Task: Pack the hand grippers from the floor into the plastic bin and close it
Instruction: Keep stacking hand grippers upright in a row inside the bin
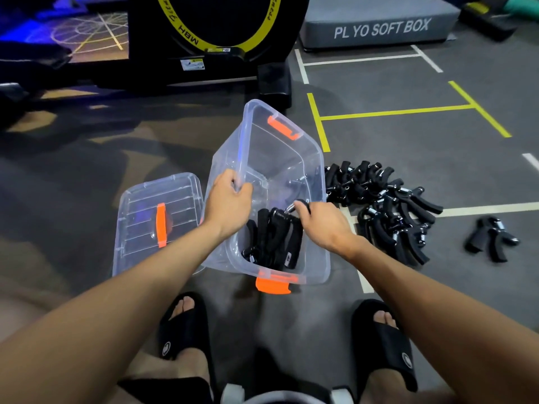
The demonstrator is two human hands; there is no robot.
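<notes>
Pinching one hand gripper (pixel 300 206) over the plastic bin (pixel 316 266), the right hand (pixel 322 221) should lower it beside the packed grippers (pixel 272 239) standing at the bin's near end before letting go, I judge, while the left hand (pixel 226 204), curled on the bin's left rim, steadies it (the bin looks tilted). Right of the bin lies the floor pile (pixel 385 208); left of it, the lid (pixel 157 220).

Dark gym floor (pixel 408 83) with painted lines, grey plyo box (pixel 379 24), black machine (pixel 218 39).
</notes>
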